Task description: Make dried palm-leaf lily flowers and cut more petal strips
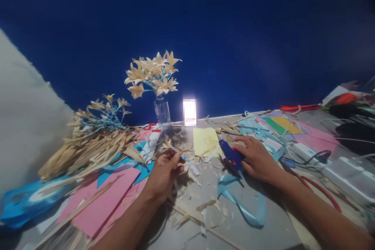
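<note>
Inward-angled forearms (310,203), left hand (164,172) pinching flower (167,142), right hand (258,159) touching blue tool (230,153)

The one camera I saw was worn on the person's head, facing forward and down. The left hand (165,170) and right hand (257,157) came fairly near it, below mid-view; the tabletop (252,238) stretched away beneath them to the blue wall (234,39), farther off, whose upper edge sloped down rightward in view.

Your work surface (252,239): a craft workspace
Your materials: dry husks (88,152), pink paper (105,199), light-blue ribbon (259,218)
Your tool: blue glue gun (230,153)
</note>
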Action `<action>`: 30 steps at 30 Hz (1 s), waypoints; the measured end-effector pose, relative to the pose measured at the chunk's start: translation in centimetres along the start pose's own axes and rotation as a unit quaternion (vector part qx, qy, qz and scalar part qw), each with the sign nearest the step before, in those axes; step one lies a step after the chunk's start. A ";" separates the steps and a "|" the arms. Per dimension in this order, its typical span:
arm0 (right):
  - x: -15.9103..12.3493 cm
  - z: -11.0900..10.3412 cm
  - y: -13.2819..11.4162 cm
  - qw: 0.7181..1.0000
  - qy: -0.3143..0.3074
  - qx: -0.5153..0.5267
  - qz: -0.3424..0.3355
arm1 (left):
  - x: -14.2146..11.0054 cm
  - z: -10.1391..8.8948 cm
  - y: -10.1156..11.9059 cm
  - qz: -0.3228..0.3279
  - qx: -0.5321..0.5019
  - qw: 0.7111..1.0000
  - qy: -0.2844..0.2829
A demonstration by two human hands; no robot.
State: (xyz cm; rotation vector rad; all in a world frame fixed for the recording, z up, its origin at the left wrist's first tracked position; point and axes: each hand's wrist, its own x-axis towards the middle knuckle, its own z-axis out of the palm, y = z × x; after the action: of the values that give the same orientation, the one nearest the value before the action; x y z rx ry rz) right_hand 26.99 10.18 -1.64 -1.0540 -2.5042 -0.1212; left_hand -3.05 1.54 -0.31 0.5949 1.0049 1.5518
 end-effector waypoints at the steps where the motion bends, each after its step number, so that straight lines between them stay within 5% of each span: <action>1: -0.1 -0.2 -0.1 0.999 0.018 0.038 -0.012 | 0.0 0.0 0.0 -0.001 -0.002 1.000 -0.003; 7: -0.1 -2.0 -4.6 0.958 -0.023 0.284 -0.036 | -0.3 0.1 0.0 -0.011 -0.024 0.999 -0.033; 14: 0.0 -3.6 -10.2 0.907 -0.022 0.417 0.045 | -0.8 -0.1 -0.4 -0.028 -0.046 0.997 -0.056; 22: 0.3 -4.3 -12.2 0.883 -0.026 0.458 0.096 | -1.2 0.3 -0.1 -0.022 -0.054 0.996 -0.062; 30: 0.3 -4.1 -11.4 0.910 -0.039 0.407 0.065 | -1.6 0.8 0.0 -0.033 -0.045 0.997 -0.051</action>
State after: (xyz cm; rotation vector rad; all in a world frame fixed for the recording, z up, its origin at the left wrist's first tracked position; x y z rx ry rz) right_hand 20.22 1.32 3.10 -0.8444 -2.1639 0.9379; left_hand -1.97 0.26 0.32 0.5669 0.8637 1.4849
